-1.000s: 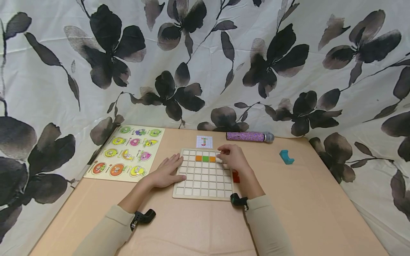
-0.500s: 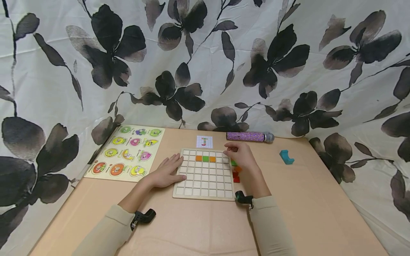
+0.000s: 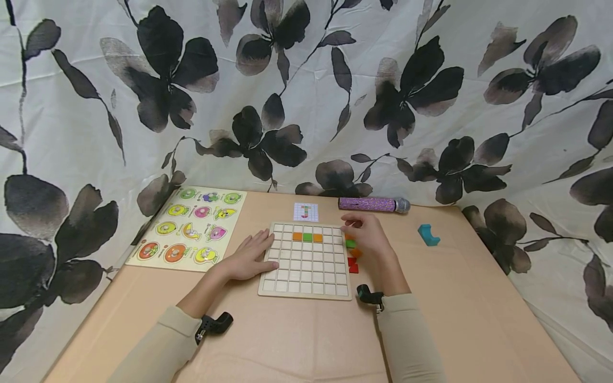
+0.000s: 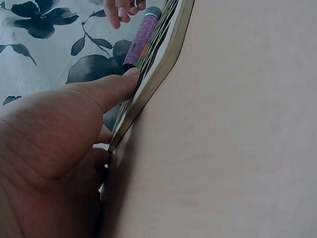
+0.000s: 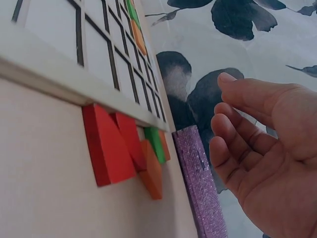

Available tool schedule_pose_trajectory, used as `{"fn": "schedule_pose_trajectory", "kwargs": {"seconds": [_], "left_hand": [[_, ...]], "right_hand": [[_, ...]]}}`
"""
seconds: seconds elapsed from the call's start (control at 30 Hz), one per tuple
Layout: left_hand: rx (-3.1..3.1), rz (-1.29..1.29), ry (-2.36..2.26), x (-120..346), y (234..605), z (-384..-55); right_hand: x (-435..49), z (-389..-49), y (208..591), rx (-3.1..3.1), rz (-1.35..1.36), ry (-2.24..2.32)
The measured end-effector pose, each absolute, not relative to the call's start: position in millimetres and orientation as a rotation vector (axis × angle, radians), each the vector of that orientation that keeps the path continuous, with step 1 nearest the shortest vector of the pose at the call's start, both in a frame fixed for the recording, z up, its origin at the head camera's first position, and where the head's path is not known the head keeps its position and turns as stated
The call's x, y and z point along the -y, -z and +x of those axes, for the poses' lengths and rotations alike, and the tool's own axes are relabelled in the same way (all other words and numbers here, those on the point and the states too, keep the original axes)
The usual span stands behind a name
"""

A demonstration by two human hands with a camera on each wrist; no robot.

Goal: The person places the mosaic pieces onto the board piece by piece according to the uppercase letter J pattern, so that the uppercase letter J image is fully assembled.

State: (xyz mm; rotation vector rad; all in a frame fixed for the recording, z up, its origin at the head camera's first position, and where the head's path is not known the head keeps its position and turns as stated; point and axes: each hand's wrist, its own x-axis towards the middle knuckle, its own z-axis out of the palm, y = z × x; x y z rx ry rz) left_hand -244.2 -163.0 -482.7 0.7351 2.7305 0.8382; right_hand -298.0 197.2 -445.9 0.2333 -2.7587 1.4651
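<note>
Play corner — floral backdrop [image 3: 325, 96], grid board [image 3: 306, 268]

Red, orange and green blocks [image 5: 131, 143]

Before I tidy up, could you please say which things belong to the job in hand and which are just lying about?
Probably in the job:
gridded board
orange and green blocks set in it
loose blocks beside it
pattern card

Seemingly lying about:
cartoon sheet
purple microphone
teal piece

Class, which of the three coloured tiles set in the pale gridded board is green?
The middle one: the square green tile sits between two square orange tiles, one on either side.
</note>
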Motion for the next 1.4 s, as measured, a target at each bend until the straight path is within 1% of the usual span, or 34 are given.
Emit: {"fn": "schedule_pose_trajectory", "kwargs": {"seconds": [0.33,0.77,1.23,1.4], "left_hand": [[-2.726,0.741,-0.842,163.6,483.2,-244.0],[-2.727,0.737,-0.845,163.2,484.0,-244.4],[-2.727,0.74,-0.842,163.1,483.6,-244.6],[-2.724,0.738,-0.839,163.0,483.2,-244.9]], "right_hand": [[-207.8,-302.4,451.2,2.806,0.153,-1.522],[-216.1,-305.4,462.6,2.812,0.238,-1.389],[-219.4,-307.1,472.0,2.842,0.334,-1.36],[-219.9,-308.7,476.9,2.86,0.321,-1.331]]}}
